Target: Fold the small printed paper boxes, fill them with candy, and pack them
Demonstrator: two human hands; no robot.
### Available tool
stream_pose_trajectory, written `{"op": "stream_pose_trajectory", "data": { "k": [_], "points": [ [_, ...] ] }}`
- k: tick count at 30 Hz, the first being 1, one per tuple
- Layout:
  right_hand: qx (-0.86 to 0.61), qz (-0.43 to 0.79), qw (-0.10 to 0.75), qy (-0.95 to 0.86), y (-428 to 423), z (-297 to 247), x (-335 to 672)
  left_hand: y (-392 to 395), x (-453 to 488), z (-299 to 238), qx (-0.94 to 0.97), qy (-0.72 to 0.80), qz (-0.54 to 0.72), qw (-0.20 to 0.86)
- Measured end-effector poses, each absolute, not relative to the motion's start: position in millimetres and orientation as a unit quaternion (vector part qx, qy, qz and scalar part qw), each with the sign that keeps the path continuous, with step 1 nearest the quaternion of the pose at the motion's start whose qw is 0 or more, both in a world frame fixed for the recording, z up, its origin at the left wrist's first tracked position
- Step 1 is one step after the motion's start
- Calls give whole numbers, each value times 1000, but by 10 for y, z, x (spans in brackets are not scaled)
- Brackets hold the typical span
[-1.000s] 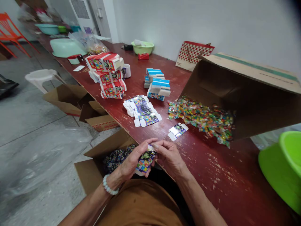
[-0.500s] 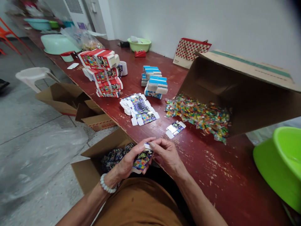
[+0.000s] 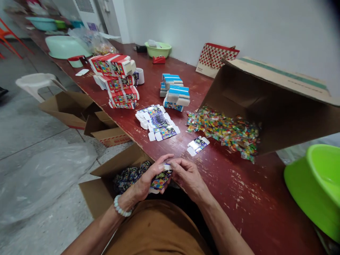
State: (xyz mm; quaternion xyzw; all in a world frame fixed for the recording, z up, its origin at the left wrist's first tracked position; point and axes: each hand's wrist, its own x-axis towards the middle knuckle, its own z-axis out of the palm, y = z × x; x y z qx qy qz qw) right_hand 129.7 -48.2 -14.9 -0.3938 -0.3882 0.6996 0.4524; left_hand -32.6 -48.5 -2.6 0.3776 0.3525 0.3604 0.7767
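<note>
Both hands meet over the near edge of the dark red table (image 3: 239, 198). My left hand (image 3: 145, 180) is wrapped round a small purple printed box (image 3: 160, 180), and my right hand (image 3: 187, 175) pinches the box's top end with its fingertips. Just below the hands an open carton (image 3: 103, 193) on the floor holds several similar dark boxes. A flat purple box blank (image 3: 198, 144) lies on the table beyond my right hand, and a stack of purple blanks (image 3: 158, 122) lies further left.
A big cardboard carton (image 3: 276, 102) lies on its side spilling wrapped candies (image 3: 225, 131). Stacks of red blanks (image 3: 118, 81) and blue blanks (image 3: 174, 94) stand behind. A bright green basin (image 3: 316, 187) sits at the right edge. Empty cartons (image 3: 87, 118) and a white stool (image 3: 35, 83) stand on the floor.
The hands and the small box sank slightly toward the table edge, and my right fingertips pressed down on the box's top end. The view shifted a little to the right.
</note>
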Motion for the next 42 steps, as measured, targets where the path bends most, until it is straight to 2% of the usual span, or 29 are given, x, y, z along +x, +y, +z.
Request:
{"op": "stream_pose_trajectory", "data": {
  "k": [6,18,26,32,37,42],
  "points": [
    [-399,691,485,-357,-472,-163,1303,-471,-350,-56,341,348,369,791],
    [-431,635,482,-422,-468,-156,1342,-523,-326,-99,297,354,366,808],
    [-355,742,464,-329,-428,-132,1347,-510,-312,-61,240,374,351,824],
    [-351,742,460,-340,-449,-119,1398,-497,-286,-109,205,345,338,851],
    [-408,610,486,-475,-438,-111,1450,-470,-269,-121,160,329,316,876],
    [-446,453,456,-623,-398,-67,1510,-442,-201,-90,175,314,295,885]
  ]
}}
